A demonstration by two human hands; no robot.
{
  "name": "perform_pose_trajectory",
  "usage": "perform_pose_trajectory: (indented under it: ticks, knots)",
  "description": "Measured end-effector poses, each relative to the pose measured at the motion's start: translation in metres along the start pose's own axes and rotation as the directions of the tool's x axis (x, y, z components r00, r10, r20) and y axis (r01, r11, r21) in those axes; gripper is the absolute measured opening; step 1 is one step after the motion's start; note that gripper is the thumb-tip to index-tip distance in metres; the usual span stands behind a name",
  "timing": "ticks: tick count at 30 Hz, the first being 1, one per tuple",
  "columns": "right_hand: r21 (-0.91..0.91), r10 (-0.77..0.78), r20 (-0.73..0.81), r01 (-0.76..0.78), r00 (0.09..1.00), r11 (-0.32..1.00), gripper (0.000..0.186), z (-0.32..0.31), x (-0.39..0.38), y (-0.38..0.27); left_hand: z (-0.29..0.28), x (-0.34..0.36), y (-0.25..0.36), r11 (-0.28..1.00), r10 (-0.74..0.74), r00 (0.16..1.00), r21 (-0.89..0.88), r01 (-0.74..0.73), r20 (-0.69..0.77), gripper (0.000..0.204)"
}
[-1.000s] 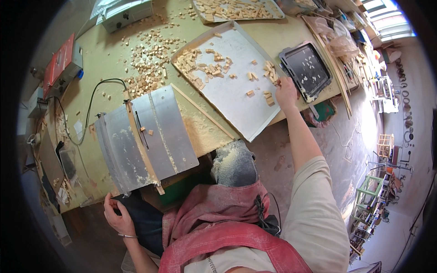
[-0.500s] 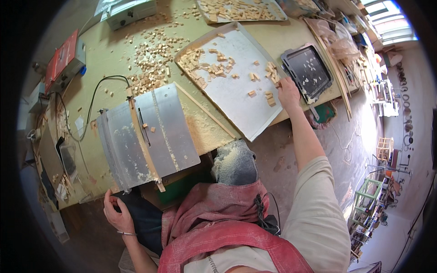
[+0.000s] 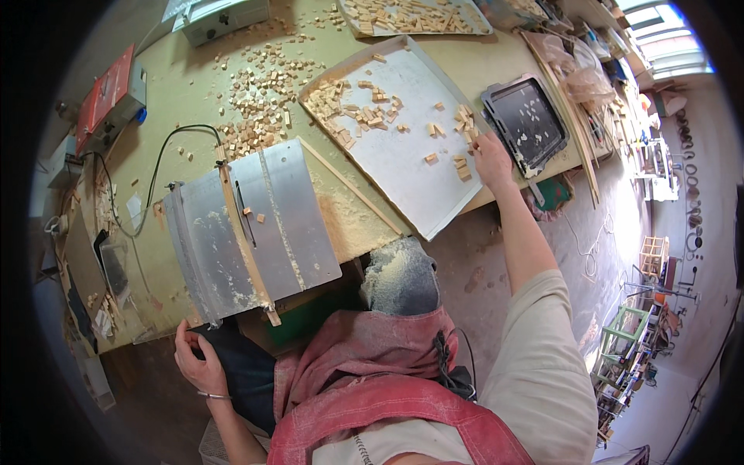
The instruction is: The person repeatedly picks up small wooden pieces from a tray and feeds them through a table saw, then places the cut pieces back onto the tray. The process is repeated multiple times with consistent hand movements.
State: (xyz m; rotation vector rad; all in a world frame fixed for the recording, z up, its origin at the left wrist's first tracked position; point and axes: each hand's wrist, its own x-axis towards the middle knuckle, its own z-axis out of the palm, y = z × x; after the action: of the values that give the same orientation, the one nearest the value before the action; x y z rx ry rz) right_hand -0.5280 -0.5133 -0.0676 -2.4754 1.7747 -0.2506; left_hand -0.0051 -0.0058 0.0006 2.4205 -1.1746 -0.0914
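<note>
My right hand (image 3: 493,159) reaches over the right rim of a white-lined shallow tray (image 3: 411,182), its fingers closed at a small wooden block (image 3: 473,147); the fingertips partly hide it. A short row of blocks (image 3: 464,122) lies just beyond, and a small cluster of blocks (image 3: 462,167) lies nearer me. My left hand (image 3: 203,363) is low by the table's front edge, over my dark-clad leg. Its fingers bend loosely, with a gap to the thumb and nothing visible between them. Near it is a metal saw table (image 3: 302,248) with a slotted blade opening.
Across the saw table runs a wooden fence strip (image 3: 231,203), with two small blocks beside it. Loose wooden pieces (image 3: 260,108) are heaped behind. A black tray (image 3: 527,124) with pale bits stands right. A red box (image 3: 111,89) and black cable (image 3: 167,155) are left.
The whole view has shifted very slightly. My right hand stays at the tray's right rim with only a small finger movement; my left hand keeps its place.
</note>
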Motion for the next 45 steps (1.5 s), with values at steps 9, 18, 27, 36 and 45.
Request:
perform_pose_trajectory:
  ticks: [9, 18, 27, 36, 45]
  knots:
    - [0.115, -0.072, 0.207, 0.049, 0.976, 0.992, 0.026, -0.011, -0.011, -0.011, -0.001, -0.001, -0.001, 1.0, -0.011, 1.0, -0.016, 0.011, 0.004, 0.049]
    - [-0.037, -0.086, 0.236, 0.098, 0.968, 0.995, 0.048, -0.025, -0.037, -0.04, -0.005, -0.008, -0.01, 1.0, -0.019, 1.0, -0.019, 0.019, 0.0, 0.047]
    - [0.414, -0.368, -0.089, 0.37, 0.926, 0.832, 0.033, -0.089, -0.096, -0.216, -0.009, 0.001, 0.009, 0.977, 0.146, 0.969, -0.126, -0.173, -0.2, 0.032]
    - [0.151, -0.598, -0.004, 0.592, 0.802, 0.792, 0.04, -0.055, -0.148, -0.383, 0.017, 0.027, 0.113, 0.837, 0.313, 0.937, -0.42, -0.35, -0.158, 0.034]
    - [0.152, -0.497, 0.031, 0.487, 0.867, 0.86, 0.096, -0.05, -0.17, -0.365, 0.031, 0.036, 0.127, 0.879, 0.374, 0.928, -0.316, -0.357, -0.009, 0.056]
